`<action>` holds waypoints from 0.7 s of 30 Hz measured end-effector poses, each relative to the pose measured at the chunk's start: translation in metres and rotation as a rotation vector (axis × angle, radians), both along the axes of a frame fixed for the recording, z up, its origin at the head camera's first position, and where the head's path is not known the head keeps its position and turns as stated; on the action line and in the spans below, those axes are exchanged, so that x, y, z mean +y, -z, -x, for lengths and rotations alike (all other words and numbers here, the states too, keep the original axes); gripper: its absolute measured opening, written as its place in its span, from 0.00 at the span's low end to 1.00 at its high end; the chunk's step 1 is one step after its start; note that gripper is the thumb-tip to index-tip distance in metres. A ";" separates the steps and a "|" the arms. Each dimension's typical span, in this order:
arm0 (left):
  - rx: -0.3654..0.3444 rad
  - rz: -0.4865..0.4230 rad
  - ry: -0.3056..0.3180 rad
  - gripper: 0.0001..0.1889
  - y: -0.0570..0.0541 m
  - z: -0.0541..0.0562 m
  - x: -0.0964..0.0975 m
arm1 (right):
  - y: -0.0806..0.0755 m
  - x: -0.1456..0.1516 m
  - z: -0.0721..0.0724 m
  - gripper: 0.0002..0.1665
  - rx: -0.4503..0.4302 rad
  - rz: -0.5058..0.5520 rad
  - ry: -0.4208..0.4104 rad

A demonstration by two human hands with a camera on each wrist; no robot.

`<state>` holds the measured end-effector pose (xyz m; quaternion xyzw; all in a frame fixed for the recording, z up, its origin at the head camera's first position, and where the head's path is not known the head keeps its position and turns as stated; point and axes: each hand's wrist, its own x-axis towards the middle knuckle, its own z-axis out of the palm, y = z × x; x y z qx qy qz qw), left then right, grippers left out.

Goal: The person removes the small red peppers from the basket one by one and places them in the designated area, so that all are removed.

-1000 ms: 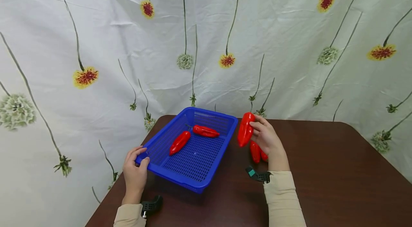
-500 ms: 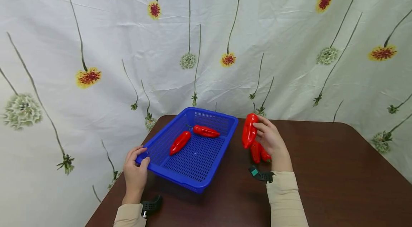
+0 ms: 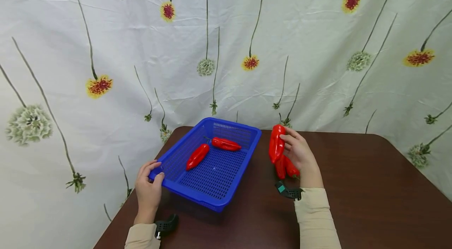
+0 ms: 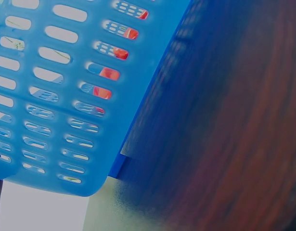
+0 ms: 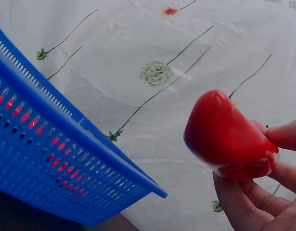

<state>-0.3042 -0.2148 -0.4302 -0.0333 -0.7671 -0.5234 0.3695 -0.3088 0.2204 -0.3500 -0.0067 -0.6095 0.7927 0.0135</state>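
My right hand (image 3: 298, 150) holds a red pepper (image 3: 277, 144) between thumb and fingers, up off the table and right of the basket. In the right wrist view the pepper (image 5: 229, 137) points toward the camera, thumb on one side and fingers under it. My left hand (image 3: 148, 191) grips the near left corner of a blue plastic basket (image 3: 234, 196), which is tilted. Inside the basket lie two red peppers, one slanting (image 3: 197, 157) and one (image 3: 226, 144) crosswise near the back. The left wrist view shows the basket's slotted wall (image 4: 56, 103), red showing through its holes; the hand is out of sight there.
More red peppers (image 3: 291, 169) lie on the dark brown table (image 3: 370, 186), partly hidden behind the held pepper and right hand. A white cloth with printed flowers (image 3: 318, 45) hangs behind the table's far edge. Black straps with small devices (image 3: 288, 192) sit on both wrists.
My right hand has shifted a little to the right with the pepper, away from the basket. Left hand, basket and the peppers in it stay as they were.
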 end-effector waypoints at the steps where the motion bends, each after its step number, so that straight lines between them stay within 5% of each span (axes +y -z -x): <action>1: -0.006 0.000 -0.001 0.14 0.000 -0.001 0.000 | 0.000 0.001 0.000 0.35 0.002 -0.010 -0.001; 21: 0.020 0.006 -0.013 0.14 -0.002 0.000 0.000 | 0.004 0.020 -0.001 0.36 -0.038 -0.036 0.033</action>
